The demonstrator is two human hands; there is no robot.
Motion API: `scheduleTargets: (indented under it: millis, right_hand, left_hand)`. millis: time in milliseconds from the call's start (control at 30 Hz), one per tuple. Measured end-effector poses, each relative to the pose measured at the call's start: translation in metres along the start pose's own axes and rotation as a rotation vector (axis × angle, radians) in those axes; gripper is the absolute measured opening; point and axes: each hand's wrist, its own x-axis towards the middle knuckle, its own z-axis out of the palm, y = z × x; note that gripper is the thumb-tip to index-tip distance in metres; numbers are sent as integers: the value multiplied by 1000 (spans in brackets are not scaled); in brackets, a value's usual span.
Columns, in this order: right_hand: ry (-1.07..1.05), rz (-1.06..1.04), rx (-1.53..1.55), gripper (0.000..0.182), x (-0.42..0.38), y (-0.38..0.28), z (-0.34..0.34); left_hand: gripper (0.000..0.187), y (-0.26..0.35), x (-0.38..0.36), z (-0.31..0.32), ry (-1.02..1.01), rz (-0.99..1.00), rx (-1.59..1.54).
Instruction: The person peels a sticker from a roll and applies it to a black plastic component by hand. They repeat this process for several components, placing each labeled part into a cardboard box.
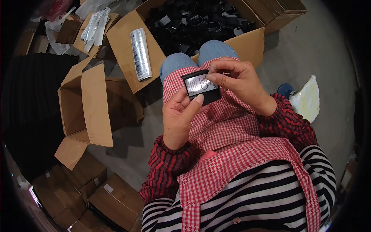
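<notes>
A black plastic part (211,97) is held over my lap, with a silver printed label (198,84) on its upper face. My left hand (181,114) grips the part from the lower left, its thumb pressed on the lower edge near the label. My right hand (239,79) is closed in a pinch at the label's upper right corner, thumb and index finger together. A strip of silver labels (140,54) lies on the box flap ahead of my knees. Beyond my knees, a large cardboard box (247,48) holds many black plastic parts (193,23).
An open cardboard box (96,106) stands on the floor at the left. More silver strips (92,29) lie on a box at the upper left. Closed cartons (116,197) are stacked at the lower left. A whitish sheet (307,100) sits by my foot at the right.
</notes>
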Motion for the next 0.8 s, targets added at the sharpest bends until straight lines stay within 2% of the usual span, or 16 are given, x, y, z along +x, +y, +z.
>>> scheduleTargets:
  millis: [333,733,800]
  right_hand:
    - [32,-72,-36,17,0,8,-1]
    - [26,-60,-44,14,-1,9,-2]
    - [25,11,-52,14,-3,2,-1]
  left_hand:
    - [39,0,1,0,-4,-17,27]
    - [39,0,-1,0,7,-25,51]
    - [39,0,0,1,3,-18,45]
